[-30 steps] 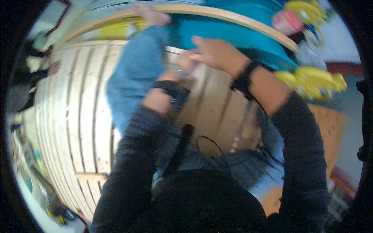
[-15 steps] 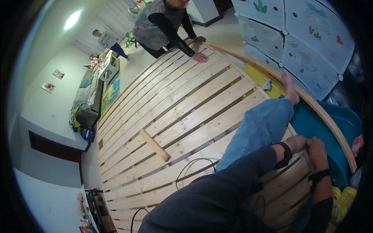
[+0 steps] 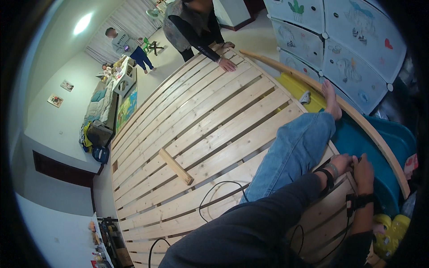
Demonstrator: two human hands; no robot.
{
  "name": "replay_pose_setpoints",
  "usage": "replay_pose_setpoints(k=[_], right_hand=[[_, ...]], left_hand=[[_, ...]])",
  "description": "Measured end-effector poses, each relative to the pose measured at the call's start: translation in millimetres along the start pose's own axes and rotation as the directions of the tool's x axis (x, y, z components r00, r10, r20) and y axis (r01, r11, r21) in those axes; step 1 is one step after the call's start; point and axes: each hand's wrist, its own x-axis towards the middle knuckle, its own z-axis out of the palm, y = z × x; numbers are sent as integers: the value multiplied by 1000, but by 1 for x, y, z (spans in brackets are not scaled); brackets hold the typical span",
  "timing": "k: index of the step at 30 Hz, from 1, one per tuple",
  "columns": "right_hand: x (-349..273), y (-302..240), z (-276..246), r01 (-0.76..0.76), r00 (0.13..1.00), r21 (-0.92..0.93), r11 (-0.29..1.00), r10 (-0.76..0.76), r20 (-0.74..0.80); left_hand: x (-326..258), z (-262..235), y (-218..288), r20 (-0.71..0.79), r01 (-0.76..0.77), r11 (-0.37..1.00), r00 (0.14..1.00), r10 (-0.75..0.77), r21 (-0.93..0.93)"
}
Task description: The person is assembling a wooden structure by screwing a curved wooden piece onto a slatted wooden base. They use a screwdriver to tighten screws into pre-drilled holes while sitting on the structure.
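Both hands meet at the bed frame's right edge: left hand (image 3: 342,163) and right hand (image 3: 364,172) touching over the slats (image 3: 214,120), finger state unclear, slats running crosswise under them, rail (image 3: 380,143) just beyond.

We see two small framed pictures (image 3: 61,93) on the left wall | cartoon stickers (image 3: 353,22) on pale cabinet panels (image 3: 339,49), upper right.

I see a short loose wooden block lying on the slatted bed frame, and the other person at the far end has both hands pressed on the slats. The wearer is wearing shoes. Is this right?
Not quite. The head view shows the wearer's foot bare, resting by the curved side rail. The rest holds: a short loose wooden block lies on the slatted bed frame, and the other person's hands press on the slats at the far end.
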Motion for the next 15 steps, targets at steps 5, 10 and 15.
replay_pose_setpoints(k=[5,10,15], right_hand=[[4,-6,5,61,998,54,997,-63,32],[6,-6,8,199,980,39,979,-200,8],[-2,-15,-5,293,951,-92,952,-280,130]], left_hand=[[-4,-2,3,-122,-4,999,993,-2,-53],[-4,-5,-10,-54,-176,957,984,168,-232],[-3,-7,-23,103,-93,993,990,100,-67]])
